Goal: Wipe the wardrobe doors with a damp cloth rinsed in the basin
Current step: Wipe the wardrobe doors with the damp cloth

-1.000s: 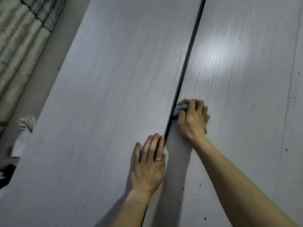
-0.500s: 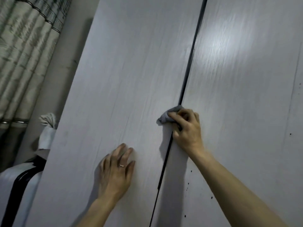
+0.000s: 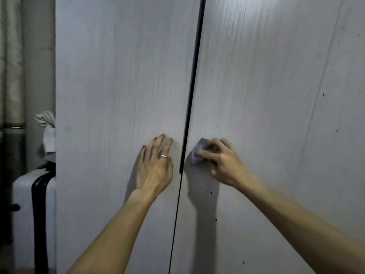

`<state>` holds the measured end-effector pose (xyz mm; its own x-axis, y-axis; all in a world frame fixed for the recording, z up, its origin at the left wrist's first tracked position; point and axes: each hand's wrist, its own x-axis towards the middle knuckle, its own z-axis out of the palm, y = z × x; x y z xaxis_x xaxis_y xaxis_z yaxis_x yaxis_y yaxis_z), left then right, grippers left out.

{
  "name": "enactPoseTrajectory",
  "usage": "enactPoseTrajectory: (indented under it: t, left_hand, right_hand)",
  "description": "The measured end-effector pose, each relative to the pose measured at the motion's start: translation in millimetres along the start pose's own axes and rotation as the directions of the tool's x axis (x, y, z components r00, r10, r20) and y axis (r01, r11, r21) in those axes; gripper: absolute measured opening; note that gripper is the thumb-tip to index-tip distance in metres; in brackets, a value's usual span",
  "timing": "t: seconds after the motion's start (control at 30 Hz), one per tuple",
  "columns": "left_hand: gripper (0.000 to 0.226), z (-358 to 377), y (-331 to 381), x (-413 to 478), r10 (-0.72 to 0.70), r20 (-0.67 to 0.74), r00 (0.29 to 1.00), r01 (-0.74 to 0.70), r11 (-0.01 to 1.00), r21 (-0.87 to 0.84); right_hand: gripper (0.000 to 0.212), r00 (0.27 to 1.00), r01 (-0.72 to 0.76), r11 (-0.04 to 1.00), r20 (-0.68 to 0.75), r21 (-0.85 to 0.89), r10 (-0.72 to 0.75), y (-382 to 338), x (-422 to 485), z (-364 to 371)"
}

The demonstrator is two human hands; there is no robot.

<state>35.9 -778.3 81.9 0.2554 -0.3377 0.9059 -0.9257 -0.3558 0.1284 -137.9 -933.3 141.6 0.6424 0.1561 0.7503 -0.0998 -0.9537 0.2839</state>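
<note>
Two pale wardrobe doors fill the view, split by a dark gap [image 3: 194, 76] that runs from top to bottom. The left hand [image 3: 156, 167], with a ring [image 3: 163, 156] on one finger, lies flat on the left door [image 3: 118, 76] just beside the gap, its fingers straight and slightly spread, holding nothing. The right hand [image 3: 221, 163] is on the right door [image 3: 266, 95] at about the same height, its fingers curled around a small bunched grey cloth [image 3: 197, 155] and the thumb laid across it. The cloth is pressed to the door near the gap. This hand is blurred, so exactly how each finger sits is hard to tell. My reading is that the wiping is in mid-course along the inner edge of the right door. Small dark specks [image 3: 211, 193] dot that door below the cloth and out to the right, so the lower and outer parts look not yet cleaned. No wet streaks show clearly, and the bright sheen near the top may only be light, so I cannot tell how much of either door is done. The basin is not in view. At the far left hang a curtain [image 3: 11, 56] and a white case with a black band [image 3: 23, 204].
</note>
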Motion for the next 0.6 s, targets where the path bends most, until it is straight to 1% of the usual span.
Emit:
enactPoseTrajectory:
  t: [0.07,0.1,0.13,0.2,0.23,0.3,0.33,0.4,0.43,0.5,0.53,0.6]
  left_hand:
    - [0.068,2,9,13,0.049,0.017,0.999,-0.049,0.998,0.036]
    - [0.068,5,14,19,0.076,0.026,0.997,-0.077,0.994,0.074]
    - [0.068,9,17,24,0.106,0.041,0.994,-0.11,0.987,0.114]
    - [0.068,20,22,27,0.146,0.078,0.986,-0.157,0.975,0.157]
    - [0.067,29,21,28,0.153,0.074,0.985,-0.164,0.973,0.161]
    - [0.065,40,18,26,0.139,0.068,0.988,-0.149,0.974,0.173]
    - [0.065,44,17,26,0.139,0.056,0.989,-0.147,0.97,0.194]
    - [0.064,47,15,23,0.137,0.045,0.99,-0.143,0.965,0.219]
    - [0.064,46,14,23,0.141,0.051,0.989,-0.148,0.963,0.223]
    - [0.066,42,14,25,0.151,0.06,0.987,-0.161,0.958,0.238]
    - [0.067,41,14,25,0.155,0.069,0.986,-0.167,0.955,0.246]
    - [0.067,41,14,22,0.159,0.072,0.985,-0.172,0.949,0.264]
  right_hand:
    - [0.039,0.971,-0.082,0.996,-0.229,-0.032,0.072,24,34,-31]
    - [0.039,0.941,-0.135,0.991,-0.316,-0.025,0.12,35,54,-45]
    - [0.041,0.912,-0.192,0.981,-0.373,-0.016,0.172,47,73,-54]
    - [0.048,0.851,-0.299,0.954,-0.453,0.0,0.266,67,98,-63]
    - [0.052,0.82,-0.327,0.945,-0.493,0.016,0.292,76,105,-60]
    - [0.054,0.788,-0.325,0.944,-0.536,0.058,0.304,82,96,-42]
    - [0.053,0.79,-0.292,0.955,-0.551,0.046,0.268,79,84,-26]
    - [0.049,0.835,-0.189,0.982,-0.531,-0.028,0.146,66,41,12]
    - [0.05,0.868,-0.136,0.989,-0.488,-0.065,0.088,58,14,33]
    - [0.056,0.935,0.003,0.989,-0.35,-0.147,-0.054,43,-37,67]
    - [0.06,0.953,0.074,0.979,-0.277,-0.192,-0.126,40,-52,74]
    - [0.064,0.947,0.214,0.941,-0.179,-0.262,-0.265,54,-46,68]
